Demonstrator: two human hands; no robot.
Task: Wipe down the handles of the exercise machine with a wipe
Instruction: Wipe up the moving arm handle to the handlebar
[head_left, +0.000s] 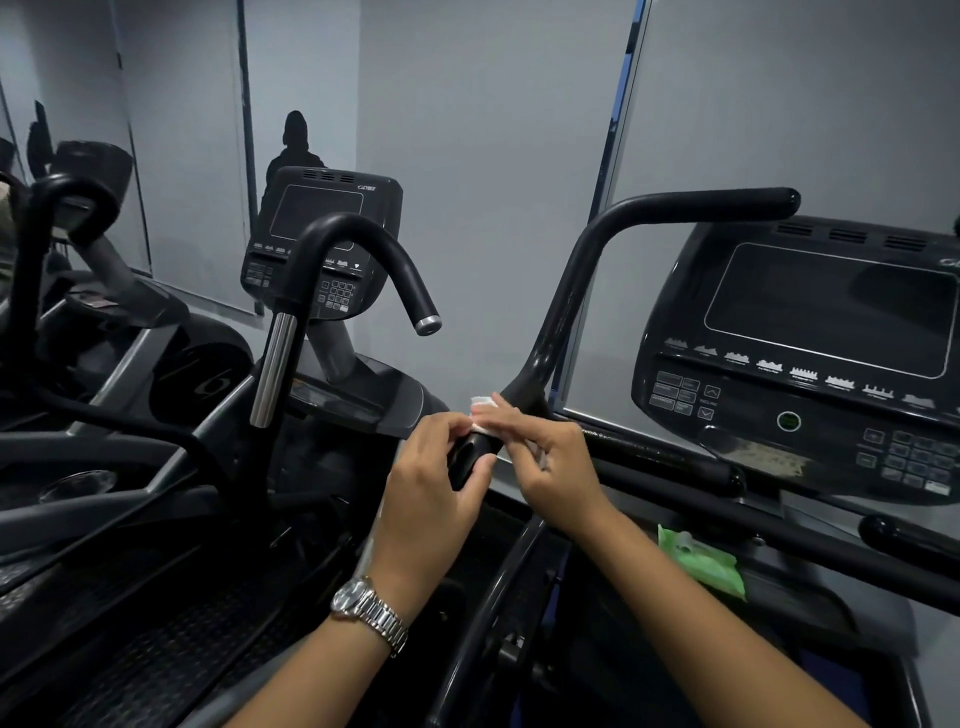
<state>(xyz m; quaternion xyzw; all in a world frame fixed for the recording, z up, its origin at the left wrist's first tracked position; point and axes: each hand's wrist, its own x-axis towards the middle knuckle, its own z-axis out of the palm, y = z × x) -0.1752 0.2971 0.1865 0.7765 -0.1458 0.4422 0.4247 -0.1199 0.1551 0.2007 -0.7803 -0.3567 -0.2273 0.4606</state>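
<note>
Together, left hand (436, 486) and right hand (557, 467) pinch wipe (483, 415) on handle (560, 314)

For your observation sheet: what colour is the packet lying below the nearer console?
The packet is light green, clearest in the head view.

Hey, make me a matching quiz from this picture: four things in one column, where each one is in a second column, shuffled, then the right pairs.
Things
1. thin white wipe
2. green plastic wipes packet
3. silver metal wristwatch
4. round green-lit button

Places
A. on the left wrist
B. on the dark grey control panel
C. held against the black curved handle by the left hand and right hand
D. lying on the machine beside the right forearm

Pairs: 1-C, 2-D, 3-A, 4-B
</note>
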